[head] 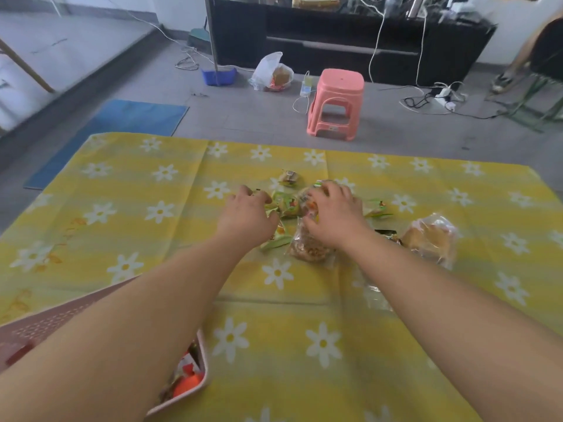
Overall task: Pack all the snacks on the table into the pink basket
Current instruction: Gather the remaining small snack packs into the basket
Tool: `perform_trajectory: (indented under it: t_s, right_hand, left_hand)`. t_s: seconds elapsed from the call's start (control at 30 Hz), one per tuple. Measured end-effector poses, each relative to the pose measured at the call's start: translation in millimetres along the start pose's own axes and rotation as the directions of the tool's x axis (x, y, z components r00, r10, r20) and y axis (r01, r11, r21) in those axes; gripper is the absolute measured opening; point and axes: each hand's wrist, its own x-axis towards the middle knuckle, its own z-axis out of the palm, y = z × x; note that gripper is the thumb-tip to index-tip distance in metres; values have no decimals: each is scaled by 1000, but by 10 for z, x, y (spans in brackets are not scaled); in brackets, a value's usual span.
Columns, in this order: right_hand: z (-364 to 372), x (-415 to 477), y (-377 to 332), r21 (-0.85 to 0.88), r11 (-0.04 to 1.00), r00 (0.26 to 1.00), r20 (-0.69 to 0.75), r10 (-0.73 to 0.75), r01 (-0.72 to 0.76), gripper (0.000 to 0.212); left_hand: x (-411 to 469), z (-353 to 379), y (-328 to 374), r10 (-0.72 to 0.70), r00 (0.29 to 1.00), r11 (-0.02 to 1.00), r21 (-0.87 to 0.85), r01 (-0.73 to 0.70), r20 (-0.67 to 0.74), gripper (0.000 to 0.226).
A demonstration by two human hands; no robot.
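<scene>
- Both arms are reaching to the middle of the frame, where the remaining snacks are lying clustered on the yellow flowered surface [304, 345].
- The left hand [248, 213] is curling its fingers over the green-wrapped snacks [286, 205] at the left of the pile; whether it is actually gripping one or only touching them, I cannot tell.
- The right hand [333, 213] is pressing down with bent fingers on a clear-wrapped snack [307, 208] at the top of the pile, apparently closing on it, though a firm hold is not visible.
- A brown round cake in clear wrap [307, 249] is lying just below the right hand, a larger bread packet [431, 237] is sitting to the right of centre, and one small packet [289, 178] is lying apart, just above the pile.
- The pink basket [202, 360] is sitting at the lower left of the frame, largely hidden under the left forearm, with some colourful packets already showing inside.
- The step in hand looks like gathering a fresh handful; packing is partly done.
- The next move is likely calling for both hands to close fully, lift, and carry toward the lower left, without dropping the slippery wrappers.
</scene>
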Motion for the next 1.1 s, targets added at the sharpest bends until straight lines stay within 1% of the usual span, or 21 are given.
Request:
perform_trajectory:
  t_s: [0.1,0.17,0.23,0.33,0.4,0.5,0.53,0.6,0.67,0.7,0.77,0.83,0.87,0.9,0.97,1.03,1.1]
  right_hand:
    - [36,289,120,55,998,998,61,5,-8,74]
    - [98,447,165,108,994,997,83,-5,-4,78]
    - [148,545,163,112,994,989,149,-26,9,80]
    - [218,638,117,36,999,955,295,-43,34,80]
    - [213,672,69,-57,997,948,315,-39,60,74]
    - [99,721,-49,-174,978,944,326,-50,112,59]
    - [55,737,-77,-203,968,935,348,-70,148,50]
    - [-20,727,-111,-215,959,919,384,-92,186,31]
    - [-68,666,-116,-188,972,912,407,-53,141,27]
    - [-69,631,-105,-189,974,912,408,-34,121,28]
    - [-54,567,-76,-195,974,928,370,-35,115,21]
    - [-42,511,-31,-128,990,957,288,-27,66,15]
    - [-40,478,-12,-78,996,973,231,-21,40,17]
    - [-48,431,-4,-29,999,987,162,-21,26,18]
    - [-95,309,-27,37,998,999,28,-46,45,15]
    - [-164,183,-95,64,993,994,-51,-95,98,11]
    - [-270,17,-203,100,987,988,-97,-119,129,8]
  left_hand:
    - [205,196,24,-41,999,997,72,39,32,59]
    - [347,317,55,-85,995,993,83,80,56,68]
    - [449,400,91,-100,993,993,64,96,65,75]
    - [570,480,137,-111,988,990,95,100,111,79]
    - [600,497,156,-119,987,986,128,105,112,75]
    - [572,490,178,-84,995,988,133,78,46,65]
    - [556,483,182,-67,997,993,105,62,48,61]
    - [519,440,177,-72,994,997,-32,75,85,53]
    - [487,374,159,-119,989,964,-226,137,92,45]
    - [467,333,145,-143,988,940,-305,155,60,42]
    - [406,224,109,-163,986,902,-410,139,-24,37]
    - [347,105,72,-144,987,875,-476,92,-74,34]
    - [320,53,49,-130,987,870,-488,68,-94,33]
    - [284,-6,24,-119,986,874,-483,48,-117,33]
    - [192,-125,-13,-117,983,888,-457,39,-143,34]
    - [98,-216,-30,-126,983,894,-445,53,-136,34]
    - [-34,-310,-37,-129,983,893,-447,59,-128,34]
